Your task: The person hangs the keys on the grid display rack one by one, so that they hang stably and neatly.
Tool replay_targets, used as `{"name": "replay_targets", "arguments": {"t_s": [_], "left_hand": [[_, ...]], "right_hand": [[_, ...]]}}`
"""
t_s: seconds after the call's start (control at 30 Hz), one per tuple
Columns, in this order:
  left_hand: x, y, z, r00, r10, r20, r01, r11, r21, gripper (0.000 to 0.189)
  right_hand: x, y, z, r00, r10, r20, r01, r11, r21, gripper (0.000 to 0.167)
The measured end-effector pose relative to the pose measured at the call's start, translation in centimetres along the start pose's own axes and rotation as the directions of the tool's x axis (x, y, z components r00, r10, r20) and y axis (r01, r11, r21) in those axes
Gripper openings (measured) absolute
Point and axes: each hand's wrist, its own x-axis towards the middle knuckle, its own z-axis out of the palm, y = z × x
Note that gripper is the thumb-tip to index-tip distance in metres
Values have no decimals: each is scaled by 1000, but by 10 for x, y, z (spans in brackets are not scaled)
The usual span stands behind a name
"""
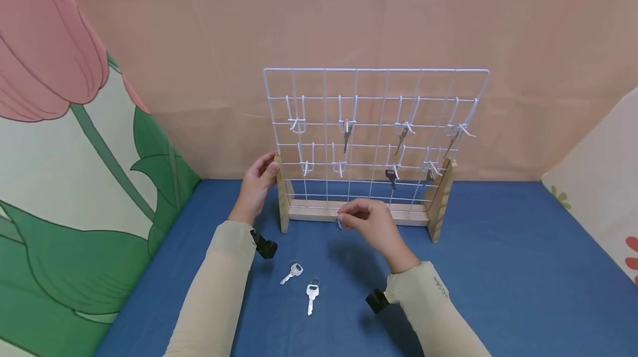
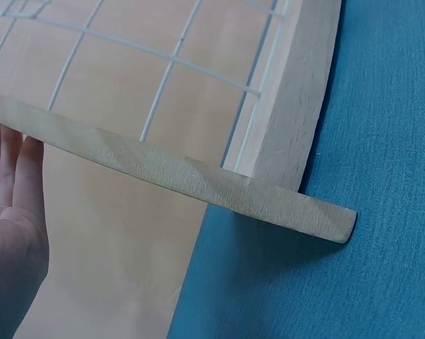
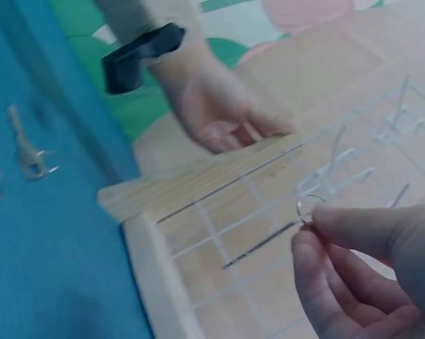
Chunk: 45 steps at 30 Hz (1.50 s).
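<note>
A white wire grid rack (image 1: 376,70) with hooks stands in a wooden frame on the blue table. My left hand (image 1: 255,188) grips the frame's left wooden side post (image 2: 198,180), its fingers partly hidden behind the wood in the left wrist view. In front of the frame's base bar, my right hand (image 1: 368,223) pinches a key (image 3: 262,245) by its metal ring (image 3: 299,209) between thumb and forefinger. The held key appears edge-on in the right wrist view, before the grid. Two loose silver keys, one angled (image 1: 296,270) and one straight (image 1: 311,292), lie on the table between my forearms.
Several keys hang on hooks, including one in the upper row (image 1: 347,138) and a dark one lower down (image 1: 391,176). Behind the rack rises a tan backdrop (image 1: 224,69). A flower-patterned panel (image 1: 99,268) borders the left side, and a pale panel (image 1: 598,180) the right.
</note>
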Motion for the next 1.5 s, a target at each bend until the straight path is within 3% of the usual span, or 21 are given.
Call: {"name": "replay_targets", "arguments": {"t_s": [0.23, 0.6, 0.8, 1.2, 1.5], "left_hand": [[0, -1, -2, 1000, 6, -4, -6, 1000, -3, 53], [1, -2, -3, 1000, 6, -2, -6, 1000, 6, 53], [0, -2, -2, 1000, 7, 2, -7, 1000, 17, 53], [1, -1, 0, 1000, 21, 7, -21, 999, 25, 51], [1, 0, 1, 1000, 30, 4, -30, 999, -24, 48]], "right_hand": [[2, -19, -6, 988, -4, -153, 17, 996, 83, 9], [13, -38, -7, 965, -45, -258, 78, 990, 118, 18], [21, -39, -5, 950, -37, -311, 84, 986, 141, 14], [39, -31, -6, 950, -28, -312, 81, 984, 158, 15], [48, -25, -4, 944, -21, -329, 69, 988, 135, 15]]}}
